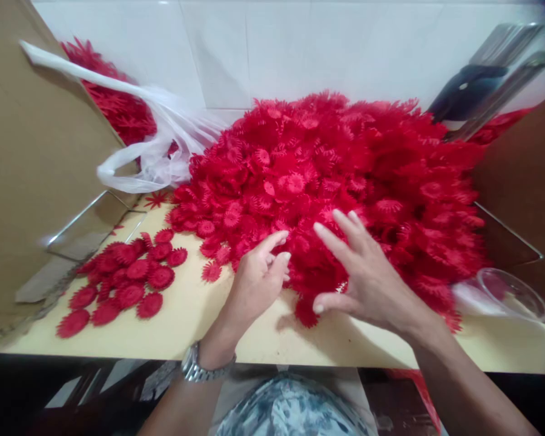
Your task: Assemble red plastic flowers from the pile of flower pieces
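Observation:
A large heap of red flower-shaped pieces with fringed edges (pixel 295 181) covers the middle of the table. Over its front edge hangs my right hand (pixel 367 272), fingers spread and thumb apart, with nothing in it. My left hand (pixel 257 275), a metal watch on its wrist, is just left of it at the heap's front. Its index finger points forward, apart from the thumb, while the other fingers curl; I see nothing held. One red piece (pixel 306 312) lies below the right hand. A smaller group of round, layered red flowers (pixel 129 275) lies on the left of the table.
Cardboard boxes (pixel 40 163) stand at the left and right. A white plastic bag (pixel 163 145) lies behind the left box's edge. Wire frames (pixel 79 221) flank the heap. A clear plastic cup (pixel 513 293) lies at the right. Behind is a white tiled wall (pixel 272 54).

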Available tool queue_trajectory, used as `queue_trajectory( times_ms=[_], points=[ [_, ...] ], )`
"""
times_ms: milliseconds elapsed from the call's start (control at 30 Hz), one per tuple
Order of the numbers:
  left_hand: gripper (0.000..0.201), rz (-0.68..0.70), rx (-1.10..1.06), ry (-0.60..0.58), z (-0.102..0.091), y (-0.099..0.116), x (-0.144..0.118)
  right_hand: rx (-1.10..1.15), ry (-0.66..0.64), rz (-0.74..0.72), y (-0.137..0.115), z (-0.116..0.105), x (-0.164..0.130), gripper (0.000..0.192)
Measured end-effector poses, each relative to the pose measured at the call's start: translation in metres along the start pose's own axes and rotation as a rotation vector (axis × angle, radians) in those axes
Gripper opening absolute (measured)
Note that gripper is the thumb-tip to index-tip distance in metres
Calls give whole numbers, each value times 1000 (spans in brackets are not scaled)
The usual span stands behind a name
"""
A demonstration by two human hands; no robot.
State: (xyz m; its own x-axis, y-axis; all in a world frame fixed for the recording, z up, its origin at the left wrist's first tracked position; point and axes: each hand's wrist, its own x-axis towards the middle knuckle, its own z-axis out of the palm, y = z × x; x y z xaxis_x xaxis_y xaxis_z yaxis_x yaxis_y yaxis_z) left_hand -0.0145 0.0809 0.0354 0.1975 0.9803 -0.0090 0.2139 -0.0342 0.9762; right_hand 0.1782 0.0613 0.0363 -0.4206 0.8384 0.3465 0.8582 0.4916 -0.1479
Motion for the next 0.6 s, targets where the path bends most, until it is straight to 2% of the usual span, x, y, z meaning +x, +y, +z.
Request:
queue_trajectory(
  times_ms=[100,233,467,600],
  points=[
    [42,-41,-11,-3,-1,-8,-6,-89,-152,4,-7,16,-3,106],
    [37,-67,-1,-4,1,-14,-11,-140,-201,13,-2,32,5,102],
    [35,-100,-71,-25,1,-16,-13,-178,-235,59,12,40,24,67],
    [36,-106,-64,-17,0,-15,-12,-198,-220,21,16,40,35,43]
  ],
)
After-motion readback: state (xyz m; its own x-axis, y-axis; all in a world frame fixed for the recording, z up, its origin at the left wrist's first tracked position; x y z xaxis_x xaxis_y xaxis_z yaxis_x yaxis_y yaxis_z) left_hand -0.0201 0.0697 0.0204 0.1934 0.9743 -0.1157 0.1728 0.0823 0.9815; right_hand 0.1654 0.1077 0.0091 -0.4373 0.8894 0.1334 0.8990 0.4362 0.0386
